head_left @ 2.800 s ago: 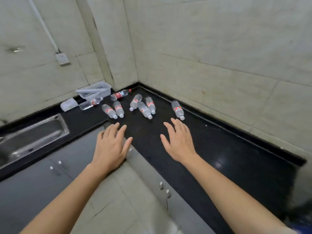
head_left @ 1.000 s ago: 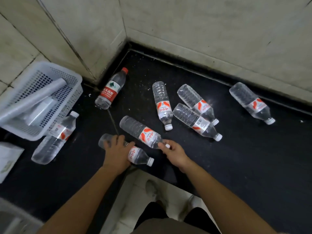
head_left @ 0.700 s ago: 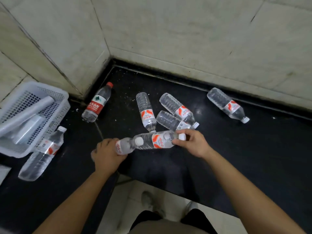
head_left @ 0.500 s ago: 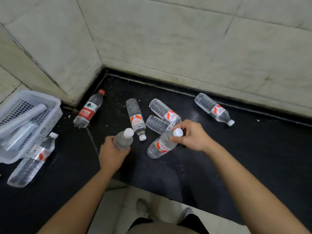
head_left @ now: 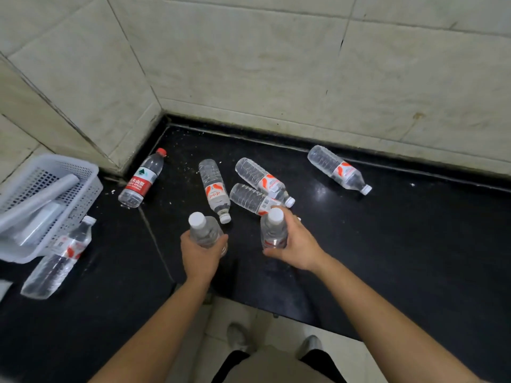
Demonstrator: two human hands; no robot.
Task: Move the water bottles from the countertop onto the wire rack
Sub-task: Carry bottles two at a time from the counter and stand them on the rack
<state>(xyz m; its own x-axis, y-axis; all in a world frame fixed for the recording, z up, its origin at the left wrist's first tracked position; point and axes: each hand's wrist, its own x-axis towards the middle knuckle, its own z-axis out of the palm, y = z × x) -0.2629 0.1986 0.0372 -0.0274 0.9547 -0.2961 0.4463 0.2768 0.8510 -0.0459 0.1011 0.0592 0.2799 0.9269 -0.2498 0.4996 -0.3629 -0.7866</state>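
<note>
A black countertop carries five lying bottles near the white basket: one red-labelled bottle and one beside the basket.

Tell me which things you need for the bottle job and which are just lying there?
Needed: bottle in left hand; bottle in right hand; six bottles lying on the countertop, including the red-capped bottle.
Just lying there: white basket; rolled sheet inside it.

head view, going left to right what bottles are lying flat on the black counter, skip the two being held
bottle beside the white basket → red-capped bottle → bottle pointing its cap at the person → far-right bottle by the wall. The two overlapping middle bottles are left out.
</note>
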